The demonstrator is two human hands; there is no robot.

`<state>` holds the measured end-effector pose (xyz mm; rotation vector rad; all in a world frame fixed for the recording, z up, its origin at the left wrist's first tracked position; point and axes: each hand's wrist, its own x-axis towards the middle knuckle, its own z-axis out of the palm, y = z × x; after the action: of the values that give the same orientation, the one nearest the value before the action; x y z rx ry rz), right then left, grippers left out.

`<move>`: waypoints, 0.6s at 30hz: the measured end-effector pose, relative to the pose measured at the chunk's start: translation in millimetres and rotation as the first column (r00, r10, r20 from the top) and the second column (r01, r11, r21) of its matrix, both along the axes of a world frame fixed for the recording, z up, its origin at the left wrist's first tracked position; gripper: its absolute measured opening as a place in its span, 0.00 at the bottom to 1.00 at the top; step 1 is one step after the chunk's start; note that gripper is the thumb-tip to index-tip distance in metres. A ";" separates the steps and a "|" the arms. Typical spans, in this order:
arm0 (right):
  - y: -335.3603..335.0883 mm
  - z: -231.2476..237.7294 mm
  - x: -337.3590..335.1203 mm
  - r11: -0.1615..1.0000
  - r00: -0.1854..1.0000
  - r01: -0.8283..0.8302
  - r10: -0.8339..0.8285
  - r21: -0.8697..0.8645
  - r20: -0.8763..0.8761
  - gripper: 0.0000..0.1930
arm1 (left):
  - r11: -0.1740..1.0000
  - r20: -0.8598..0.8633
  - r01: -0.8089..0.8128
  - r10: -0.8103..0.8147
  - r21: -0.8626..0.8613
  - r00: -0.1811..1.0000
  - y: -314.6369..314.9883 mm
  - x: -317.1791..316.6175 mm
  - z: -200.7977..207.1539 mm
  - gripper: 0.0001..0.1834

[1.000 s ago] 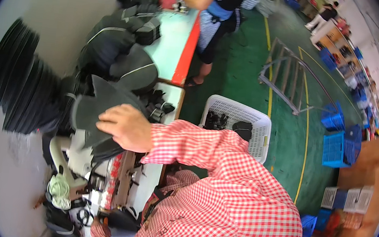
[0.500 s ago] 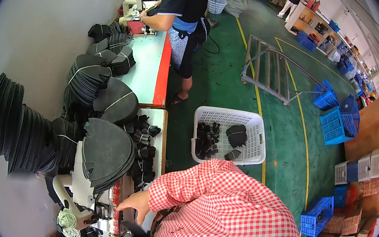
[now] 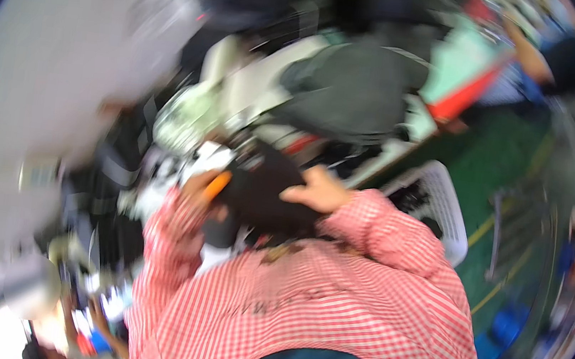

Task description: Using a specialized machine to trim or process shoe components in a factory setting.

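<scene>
At the far left a pale wall (image 3: 63,80) stood behind dark bundles (image 3: 113,165), too blurred to tell apart. Next came a loose coil of pale green cord (image 3: 183,124), just above the left hand (image 3: 199,186). That hand was bent at the left edge of a black sheet piece (image 3: 265,187), with a bright orange band (image 3: 216,185) at one finger; whether its fingers were clamped on the sheet I cannot tell. The black piece lay between both hands, in front of the chest of the checked shirt (image 3: 331,292), below the cream sewing machine (image 3: 273,63). At its right edge was the right hand (image 3: 326,190), thumb apart from the fingers and over the sheet; whether it gripped, I cannot tell. Above sat a stack of dark grey cut pieces (image 3: 356,91). Further right stood a white plastic basket (image 3: 459,233) on the green floor (image 3: 491,158), near a red-edged table (image 3: 467,94), and a co-worker's arm (image 3: 529,55) reached in at upper right.
</scene>
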<state>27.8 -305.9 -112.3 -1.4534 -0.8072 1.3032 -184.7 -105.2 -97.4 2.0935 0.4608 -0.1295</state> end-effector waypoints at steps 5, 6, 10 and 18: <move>19.9 -33.3 -1.2 0.986 0.983 -0.150 0.143 -0.065 -0.113 0.14 | 0.890 -0.390 -0.454 0.407 -0.034 0.826 -15.6 33.8 -2.3 0.15; 24.6 -34.0 -4.0 0.981 0.981 -0.158 0.143 -0.111 -0.133 0.13 | 0.919 -0.286 -0.372 0.393 0.127 0.874 -12.0 23.7 -18.2 0.15; 38.2 -36.2 -10.1 0.972 0.981 -0.174 0.158 -0.155 -0.109 0.13 | 0.905 -0.364 -0.316 0.407 0.285 0.838 0.9 25.3 -30.2 0.16; 22.7 -42.2 -18.8 0.979 0.957 -0.121 0.071 -0.166 -0.282 0.12 | 0.969 -0.346 -0.169 0.223 0.180 0.911 10.1 23.8 -29.4 0.16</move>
<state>9.0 -283.3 -154.5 -1.3452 -0.5927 1.6471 -160.9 -95.1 -126.8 2.1560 0.9280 -0.3808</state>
